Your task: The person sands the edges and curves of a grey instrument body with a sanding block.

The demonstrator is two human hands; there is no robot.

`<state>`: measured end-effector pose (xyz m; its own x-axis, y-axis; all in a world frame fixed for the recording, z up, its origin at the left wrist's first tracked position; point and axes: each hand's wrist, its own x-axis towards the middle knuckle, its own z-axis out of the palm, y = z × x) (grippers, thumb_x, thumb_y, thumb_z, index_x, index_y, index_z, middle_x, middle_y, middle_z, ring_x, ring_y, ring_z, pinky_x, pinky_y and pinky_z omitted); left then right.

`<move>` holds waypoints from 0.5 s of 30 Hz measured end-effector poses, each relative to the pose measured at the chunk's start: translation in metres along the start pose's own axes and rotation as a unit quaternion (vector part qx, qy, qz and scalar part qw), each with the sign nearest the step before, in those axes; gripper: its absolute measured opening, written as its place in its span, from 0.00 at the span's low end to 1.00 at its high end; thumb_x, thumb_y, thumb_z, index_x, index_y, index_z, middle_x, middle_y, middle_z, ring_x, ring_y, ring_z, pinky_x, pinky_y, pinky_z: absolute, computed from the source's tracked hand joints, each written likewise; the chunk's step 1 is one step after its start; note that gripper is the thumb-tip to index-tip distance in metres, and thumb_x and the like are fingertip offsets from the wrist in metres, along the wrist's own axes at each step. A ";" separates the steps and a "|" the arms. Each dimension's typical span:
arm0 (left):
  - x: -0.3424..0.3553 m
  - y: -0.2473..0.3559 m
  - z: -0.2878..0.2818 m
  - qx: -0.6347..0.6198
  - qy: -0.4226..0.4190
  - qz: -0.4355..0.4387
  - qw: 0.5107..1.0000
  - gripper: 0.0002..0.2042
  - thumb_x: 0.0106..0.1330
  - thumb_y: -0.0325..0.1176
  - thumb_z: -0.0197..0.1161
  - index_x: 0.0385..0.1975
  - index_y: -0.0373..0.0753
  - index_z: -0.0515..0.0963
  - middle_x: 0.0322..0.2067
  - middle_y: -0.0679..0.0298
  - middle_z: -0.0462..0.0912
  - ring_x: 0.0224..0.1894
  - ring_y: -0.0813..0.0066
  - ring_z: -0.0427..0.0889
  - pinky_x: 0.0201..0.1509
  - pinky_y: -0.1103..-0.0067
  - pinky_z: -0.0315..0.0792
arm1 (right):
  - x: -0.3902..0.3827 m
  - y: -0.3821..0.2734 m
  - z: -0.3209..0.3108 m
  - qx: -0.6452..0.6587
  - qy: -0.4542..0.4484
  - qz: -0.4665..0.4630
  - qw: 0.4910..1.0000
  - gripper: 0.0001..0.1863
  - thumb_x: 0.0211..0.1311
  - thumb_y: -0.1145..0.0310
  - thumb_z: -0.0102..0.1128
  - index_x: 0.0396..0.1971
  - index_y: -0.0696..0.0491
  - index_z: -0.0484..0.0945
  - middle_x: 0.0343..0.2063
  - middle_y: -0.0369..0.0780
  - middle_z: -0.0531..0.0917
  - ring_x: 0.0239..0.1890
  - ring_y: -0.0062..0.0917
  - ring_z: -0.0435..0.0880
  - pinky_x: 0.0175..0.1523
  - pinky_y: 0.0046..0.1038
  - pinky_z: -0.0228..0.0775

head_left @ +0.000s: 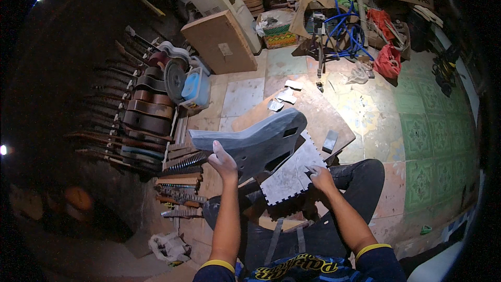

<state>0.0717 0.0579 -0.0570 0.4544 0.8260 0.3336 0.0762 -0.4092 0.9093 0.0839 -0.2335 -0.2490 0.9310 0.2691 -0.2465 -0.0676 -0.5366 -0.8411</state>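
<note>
My left hand grips the lower left end of a grey, curved guitar body with dark cut-out openings, tilted above my lap. My right hand is closed over the right part of a pale, toothed-edged mat lying across my legs; whatever is between its fingers is too small to name. Beyond the mat lies a board with white paper pieces and a small grey block.
Guitars stand in a long row on the left, beside clamps and wood strips and a blue-grey plastic bin. At the back are a leaning panel, a basket, blue hose and red bags. Green tiles cover the right.
</note>
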 end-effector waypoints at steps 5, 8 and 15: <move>-0.013 0.000 -0.007 0.033 -0.032 -0.008 0.999 0.32 0.78 0.48 0.46 0.18 0.22 0.66 0.13 0.59 0.65 0.20 0.68 0.64 0.29 0.64 0.62 | 0.002 0.002 -0.002 -0.015 -0.006 0.003 1.000 0.22 0.52 0.74 0.57 0.50 0.53 0.84 0.42 0.52 0.86 0.47 0.45 0.86 0.55 0.36 0.76; -0.018 -0.024 -0.019 0.029 -0.037 0.065 0.997 0.33 0.77 0.52 0.46 0.25 0.20 0.72 0.20 0.56 0.76 0.28 0.70 0.75 0.38 0.69 0.71 | -0.003 -0.006 -0.002 0.008 -0.003 -0.045 0.999 0.25 0.52 0.74 0.54 0.53 0.57 0.82 0.46 0.51 0.86 0.50 0.40 0.86 0.59 0.32 0.74; -0.012 0.039 -0.077 -0.075 -0.173 0.055 0.980 0.23 0.62 0.30 0.70 0.54 0.26 0.72 0.48 0.53 0.84 0.53 0.68 0.82 0.60 0.73 0.73 | -0.064 -0.133 -0.042 0.146 -0.017 -0.243 0.959 0.30 0.49 0.83 0.49 0.56 0.60 0.79 0.53 0.50 0.83 0.58 0.36 0.82 0.66 0.29 0.68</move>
<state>0.0012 0.0614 -0.0064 0.7286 0.5881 0.3511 -0.1103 -0.4052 0.9076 0.0488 -0.2131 -0.1007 0.8659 0.4593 0.1983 0.2703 -0.0960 -0.9580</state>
